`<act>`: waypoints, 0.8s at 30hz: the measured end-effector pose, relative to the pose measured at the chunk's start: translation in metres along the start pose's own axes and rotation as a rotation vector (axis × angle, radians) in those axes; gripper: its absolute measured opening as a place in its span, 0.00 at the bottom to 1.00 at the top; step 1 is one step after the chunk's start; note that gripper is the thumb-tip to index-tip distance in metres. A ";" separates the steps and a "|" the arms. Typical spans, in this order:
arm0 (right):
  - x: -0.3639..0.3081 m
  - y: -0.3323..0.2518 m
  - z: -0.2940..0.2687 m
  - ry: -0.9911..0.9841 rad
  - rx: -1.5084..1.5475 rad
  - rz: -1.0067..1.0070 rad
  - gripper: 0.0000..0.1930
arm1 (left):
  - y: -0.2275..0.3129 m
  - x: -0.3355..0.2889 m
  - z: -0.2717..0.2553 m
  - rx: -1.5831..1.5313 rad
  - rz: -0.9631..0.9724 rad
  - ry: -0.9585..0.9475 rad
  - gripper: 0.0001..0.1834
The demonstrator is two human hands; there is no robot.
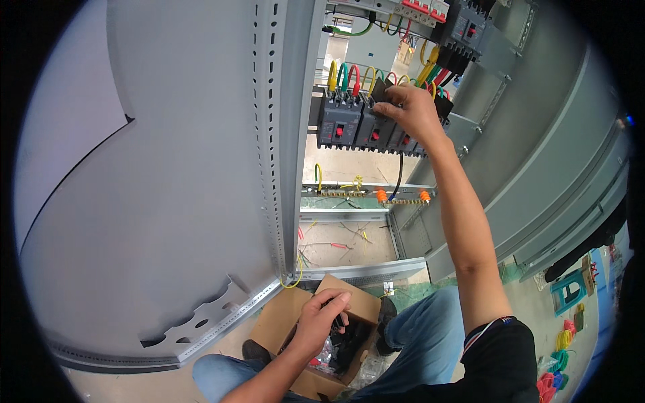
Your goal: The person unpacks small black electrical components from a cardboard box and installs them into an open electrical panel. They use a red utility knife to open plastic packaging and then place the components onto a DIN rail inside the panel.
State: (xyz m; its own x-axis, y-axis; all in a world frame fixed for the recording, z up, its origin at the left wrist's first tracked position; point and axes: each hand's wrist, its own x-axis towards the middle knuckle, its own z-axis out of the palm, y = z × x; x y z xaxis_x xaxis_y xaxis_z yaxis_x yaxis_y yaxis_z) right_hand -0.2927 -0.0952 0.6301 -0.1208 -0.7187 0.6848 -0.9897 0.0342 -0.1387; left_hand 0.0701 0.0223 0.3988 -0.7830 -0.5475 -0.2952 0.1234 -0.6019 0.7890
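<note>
My right hand (411, 111) reaches up to a row of dark grey circuit breakers (337, 126) with red toggles. Pinched between its thumb and fingers is a thin black plate (381, 90), at the top edge of the second circuit breaker (373, 129). Yellow, green and red wires (355, 80) loop out of the breaker tops beside it. Lower down, my left hand (321, 322) is closed above an open cardboard box (269, 326). Something dark shows under its curled fingers, too hidden to name. Black parts (354, 349) and clear plastic bags lie inside the box.
A grey cabinet frame (306, 134) surrounds the breakers, with a large grey panel (181, 168) on the left. Below runs a terminal bar (342, 194) with orange insulators (381, 195). Wire scraps (339, 246) litter the cabinet base. Coloured wire coils (563, 340) lie at right.
</note>
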 end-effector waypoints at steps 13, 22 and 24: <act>0.013 -0.011 0.002 -0.135 -0.032 0.088 0.15 | -0.006 0.005 -0.010 0.075 0.079 0.067 0.16; 0.016 -0.001 0.011 -0.063 0.008 0.048 0.16 | -0.010 0.007 -0.008 0.099 0.038 0.026 0.18; 0.018 -0.001 0.007 -0.140 -0.005 0.124 0.16 | -0.008 0.006 -0.005 0.071 0.011 0.031 0.18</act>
State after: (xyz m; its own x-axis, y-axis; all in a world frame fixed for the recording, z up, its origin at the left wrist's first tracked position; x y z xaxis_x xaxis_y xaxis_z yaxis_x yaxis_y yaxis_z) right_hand -0.2934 -0.1129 0.6377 -0.2303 -0.7987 0.5560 -0.9683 0.1313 -0.2124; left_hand 0.0671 0.0211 0.3877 -0.7622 -0.5727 -0.3018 0.0877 -0.5533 0.8283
